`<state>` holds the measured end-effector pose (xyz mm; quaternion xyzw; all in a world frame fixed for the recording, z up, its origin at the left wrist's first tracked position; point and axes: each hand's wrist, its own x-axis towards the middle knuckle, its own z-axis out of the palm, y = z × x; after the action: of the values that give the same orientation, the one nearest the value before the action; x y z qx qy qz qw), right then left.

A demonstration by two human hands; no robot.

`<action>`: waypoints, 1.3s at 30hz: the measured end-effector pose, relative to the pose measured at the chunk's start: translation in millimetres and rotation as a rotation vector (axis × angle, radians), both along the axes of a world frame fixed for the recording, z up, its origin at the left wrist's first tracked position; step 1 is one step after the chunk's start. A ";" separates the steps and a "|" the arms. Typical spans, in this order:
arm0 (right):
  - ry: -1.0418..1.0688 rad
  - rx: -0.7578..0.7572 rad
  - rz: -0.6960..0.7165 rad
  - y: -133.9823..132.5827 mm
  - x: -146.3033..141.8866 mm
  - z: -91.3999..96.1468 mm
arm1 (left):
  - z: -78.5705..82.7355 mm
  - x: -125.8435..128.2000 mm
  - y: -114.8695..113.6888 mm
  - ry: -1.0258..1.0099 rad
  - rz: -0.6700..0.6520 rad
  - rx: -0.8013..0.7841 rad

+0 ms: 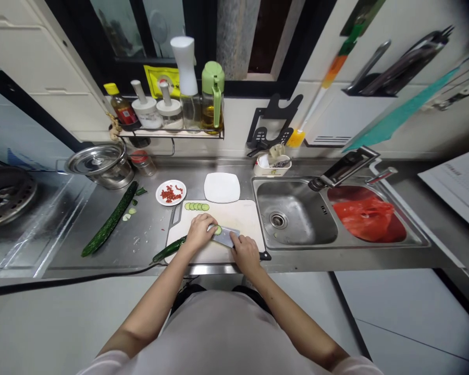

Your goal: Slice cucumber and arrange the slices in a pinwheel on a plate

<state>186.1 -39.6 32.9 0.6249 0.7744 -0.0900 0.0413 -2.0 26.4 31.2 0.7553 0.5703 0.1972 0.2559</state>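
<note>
A cleaver (226, 236) with a broad blade is in my right hand (247, 254), fingers closed around its handle and the base of the blade. My left hand (200, 232) is closed over a cut cucumber (169, 250), its uncut end sticking out to the lower left. At the left fingertips, against the blade, a round cucumber slice (218, 229) shows. Both hands are over the white cutting board (250, 219). A row of several overlapping cucumber slices (197, 207) lies along the board's far edge. The part of the cucumber under my left palm is hidden.
A white square plate (222, 187) and a round plate (160, 198) of chopped red pieces stand beyond the board. Left lie a whole cucumber (109, 223) and garlic cloves (132, 211), near a lidded pot (113, 174). A sink (297, 208) is at right. Bottles line a rack (180, 134).
</note>
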 end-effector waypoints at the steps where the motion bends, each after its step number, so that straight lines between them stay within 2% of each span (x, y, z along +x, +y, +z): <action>1: 0.002 -0.003 -0.012 -0.7 2.6 -0.2 | -1.8 1.1 1.3 -0.038 0.038 -0.007; 3: 0.003 -0.005 -0.043 -2.2 9.7 -1.0 | -7.5 1.5 6.1 -0.132 0.184 -0.042; 5: -0.003 -0.004 -0.083 -3.6 18.7 -2.2 | -14.8 -0.7 14.3 -0.218 0.385 -0.101; 7: -0.010 0.001 -0.125 -4.5 28.6 -3.9 | -21.8 -4.0 24.9 -0.235 0.541 -0.142; 11: -0.025 0.009 -0.185 -3.8 44.1 -7.9 | -30.4 -5.7 46.5 -0.138 0.654 -0.192; 18: -0.001 0.033 -0.230 -1.3 48.9 -15.5 | -43.3 4.5 73.1 0.029 0.619 -0.228; 25: 0.030 0.039 -0.224 2.3 48.1 -14.8 | -49.2 9.5 87.5 0.220 0.557 -0.135; 30: 0.036 0.036 -0.232 5.3 45.9 -13.6 | -50.1 9.4 89.1 0.265 0.531 -0.095; 39: 0.035 0.001 -0.240 7.0 43.0 -10.3 | -52.6 -1.0 78.3 0.251 0.462 -0.052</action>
<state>229.1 -32.6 22.6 0.7116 0.6946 -0.1047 0.0165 -3.0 104.7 -21.5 0.6169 0.7597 0.1403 0.1505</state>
